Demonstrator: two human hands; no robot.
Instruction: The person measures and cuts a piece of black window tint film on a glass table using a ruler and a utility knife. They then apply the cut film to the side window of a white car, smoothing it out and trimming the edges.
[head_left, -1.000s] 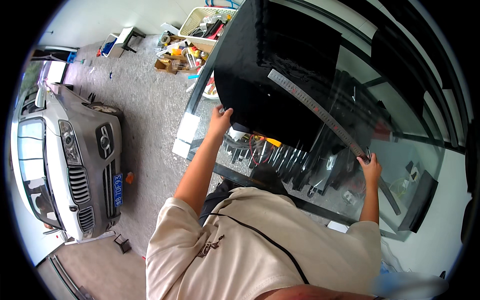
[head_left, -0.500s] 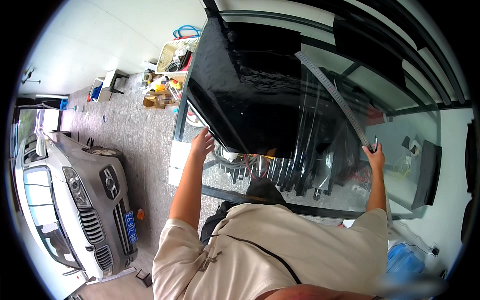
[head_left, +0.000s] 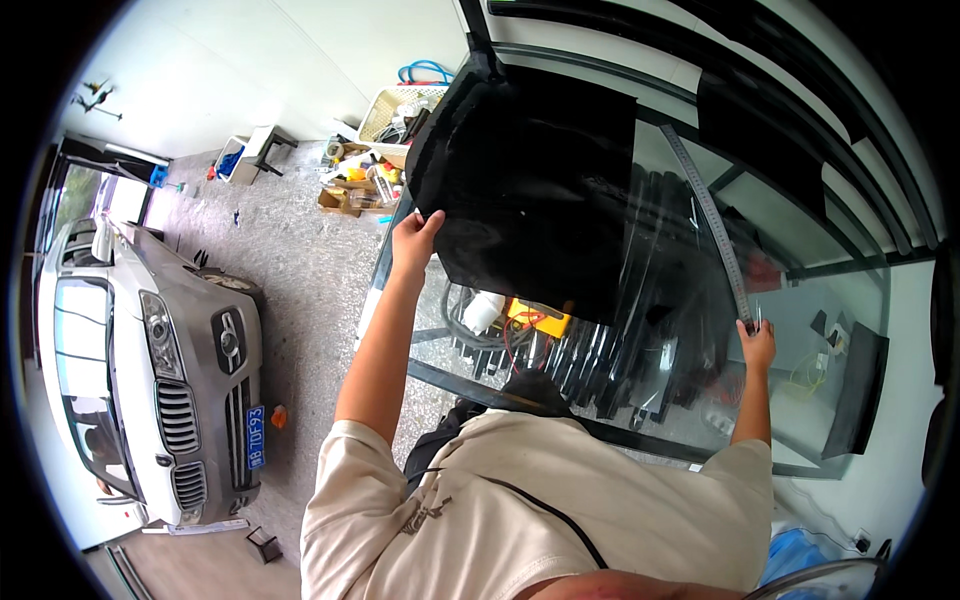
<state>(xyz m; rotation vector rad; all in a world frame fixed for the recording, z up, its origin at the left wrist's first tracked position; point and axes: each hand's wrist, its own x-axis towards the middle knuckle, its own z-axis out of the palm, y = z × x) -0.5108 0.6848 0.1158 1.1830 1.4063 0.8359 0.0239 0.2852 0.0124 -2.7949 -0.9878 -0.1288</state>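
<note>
My left hand (head_left: 414, 243) pinches the left edge of a large black sheet of film (head_left: 530, 185) spread over the glass-topped table (head_left: 455, 383). My right hand (head_left: 756, 345) grips the lower end of a long steel ruler (head_left: 706, 205), which lies diagonally to the right of the sheet. A thin pen-like tool (head_left: 759, 310) sticks up from the same hand; its tip is too small to make out. Beneath the glass I see dark rolls, cables and a yellow object (head_left: 545, 322).
A silver car (head_left: 145, 370) stands at the left on the speckled floor. Boxes of small items (head_left: 355, 185) and a cream basket (head_left: 385, 118) are beyond the table's left corner, near a small stool (head_left: 268, 150). Black strips (head_left: 760, 140) run along the far right. A blue object (head_left: 795, 560) sits lower right.
The ruler has swung more upright and clear of the black sheet, with my right hand farther right. My left hand dropped along the sheet's edge, then moved back up. The view has also shifted.
</note>
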